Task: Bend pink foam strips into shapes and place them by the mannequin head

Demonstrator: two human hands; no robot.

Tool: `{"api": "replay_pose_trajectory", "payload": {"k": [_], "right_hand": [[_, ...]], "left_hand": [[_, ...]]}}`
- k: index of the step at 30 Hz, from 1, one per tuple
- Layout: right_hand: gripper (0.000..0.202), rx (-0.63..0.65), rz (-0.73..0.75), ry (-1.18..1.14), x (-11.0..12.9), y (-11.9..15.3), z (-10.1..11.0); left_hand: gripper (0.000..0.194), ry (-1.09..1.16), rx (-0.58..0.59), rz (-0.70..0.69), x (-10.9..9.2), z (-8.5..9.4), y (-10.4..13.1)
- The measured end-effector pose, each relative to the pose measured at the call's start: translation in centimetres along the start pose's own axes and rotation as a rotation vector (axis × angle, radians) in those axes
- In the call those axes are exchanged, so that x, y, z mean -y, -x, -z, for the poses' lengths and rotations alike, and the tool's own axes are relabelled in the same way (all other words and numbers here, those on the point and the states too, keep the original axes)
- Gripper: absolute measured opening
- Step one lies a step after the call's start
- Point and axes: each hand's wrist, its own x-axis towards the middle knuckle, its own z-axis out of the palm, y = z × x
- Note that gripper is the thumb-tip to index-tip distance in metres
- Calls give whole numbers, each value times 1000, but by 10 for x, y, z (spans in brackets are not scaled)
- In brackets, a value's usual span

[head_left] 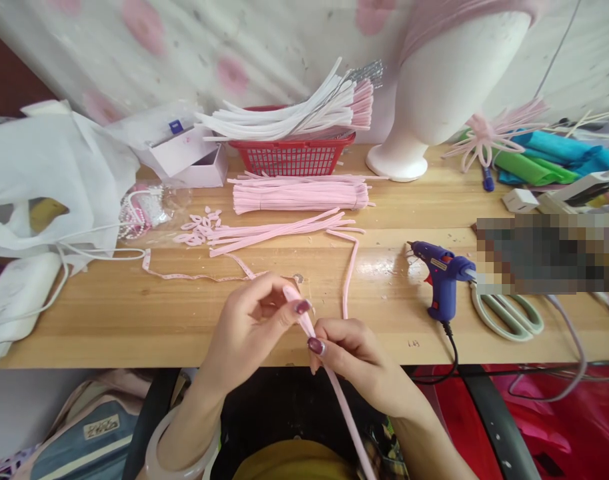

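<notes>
A pink fuzzy stem runs between both hands near the table's front edge, its long end hanging down over the edge. My left hand pinches the upper, folded-looking end between thumb and fingers. Just below and to the right, my right hand is closed on the same stem, thumb on top. Behind the hands lie loose pink stems, and one bent pink stem reaches toward my right hand. A bundle of pink stems lies farther back.
A blue glue gun and scissors lie at the right. Behind are a red basket and a white mannequin head. Small pink loops, a measuring tape and a white bag are left.
</notes>
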Motion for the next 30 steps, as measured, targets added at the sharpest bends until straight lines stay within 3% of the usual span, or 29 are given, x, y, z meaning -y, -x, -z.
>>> {"api": "replay_pose_trajectory", "payload": {"k": [3,8,14,21,25,30], "right_hand": [[42,-39,0,-128,-4,-4,-3],[39,-82,-36,-218,-7,-10,-7],[35,-20,-42,-311,-10,-12,-5],[36,27,-115,-549,-25,-12,1],[36,-20,-70,-442,-20,-14,3],[37,-134,-28,-253,-11,-18,0]], "left_hand": [[13,-8,69,6,3,-9,3],[20,-72,2,23,4,-11,5],[23,-174,10,15,-2,-5,0],[22,-98,73,56,-6,-6,-6],[26,-29,52,39,-4,-8,-7],[17,-37,-96,-63,3,-12,-7]]}}
